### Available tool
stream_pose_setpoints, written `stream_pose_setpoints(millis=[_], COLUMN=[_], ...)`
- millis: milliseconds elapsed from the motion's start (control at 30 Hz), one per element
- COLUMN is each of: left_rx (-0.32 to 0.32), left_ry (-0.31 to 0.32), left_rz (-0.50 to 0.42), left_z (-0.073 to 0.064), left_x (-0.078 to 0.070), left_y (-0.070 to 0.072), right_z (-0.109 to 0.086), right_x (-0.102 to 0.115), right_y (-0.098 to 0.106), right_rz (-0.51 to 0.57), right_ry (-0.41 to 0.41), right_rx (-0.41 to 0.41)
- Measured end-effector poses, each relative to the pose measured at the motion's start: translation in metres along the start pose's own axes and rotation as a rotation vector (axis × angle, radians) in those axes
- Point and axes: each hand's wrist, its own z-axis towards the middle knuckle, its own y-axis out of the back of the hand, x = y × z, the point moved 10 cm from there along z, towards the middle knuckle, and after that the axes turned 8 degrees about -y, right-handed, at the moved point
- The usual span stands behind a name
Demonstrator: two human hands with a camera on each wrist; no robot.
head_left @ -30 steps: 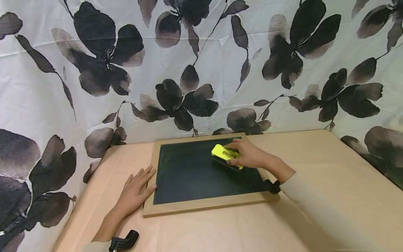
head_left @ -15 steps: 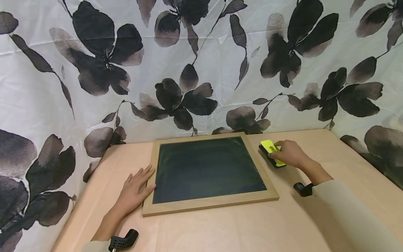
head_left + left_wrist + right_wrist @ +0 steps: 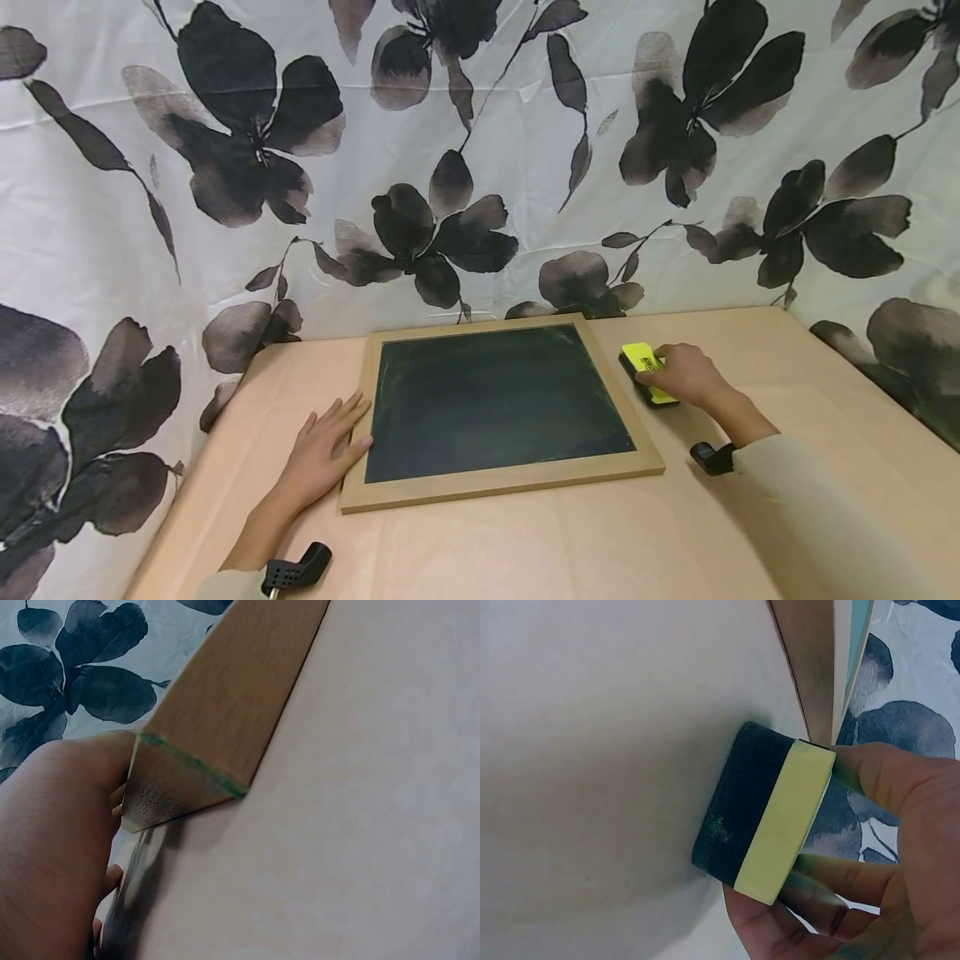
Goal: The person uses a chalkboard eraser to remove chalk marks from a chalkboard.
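A small chalkboard [image 3: 502, 404] with a pale wooden frame lies on the table. My left hand [image 3: 321, 457] rests flat at its left edge, fingers straight and thumb against the frame; the left wrist view shows the frame's corner [image 3: 176, 772] beside the hand. Off the board's right side, my right hand [image 3: 688, 375] grips a yellow and black board eraser [image 3: 641, 360]. In the right wrist view the eraser [image 3: 765, 814] has its dark felt side down on the tabletop, thumb on one side and fingers on the other. Smudges of green mark the fingertips.
The beige tabletop [image 3: 517, 550] extends around the board. A white cloth with dark flowers [image 3: 525, 167] hangs behind and at both sides. Each wrist wears a black camera mount, the left one [image 3: 296, 571] near the front edge of view.
My right hand has carried the eraser from over the chalkboard rightward, past the frame, then down slightly onto the table. The left hand has stayed in place.
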Motion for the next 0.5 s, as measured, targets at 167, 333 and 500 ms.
stream_pose_setpoints(millis=[167, 333, 500], left_rx=[-0.017, -0.013, -0.053], left_ry=[-0.009, -0.002, 0.025], left_rz=[-0.001, -0.012, 0.003], left_z=[0.0, 0.001, -0.003], left_x=[-0.001, -0.002, -0.005], left_y=[0.002, 0.002, 0.018], right_z=[0.0, -0.005, -0.013], right_x=[0.003, 0.004, 0.015], right_y=[-0.001, 0.006, 0.031], right_rz=[-0.024, -0.055, -0.041], right_ry=[-0.002, 0.013, 0.087], right_rx=[-0.012, 0.004, -0.012])
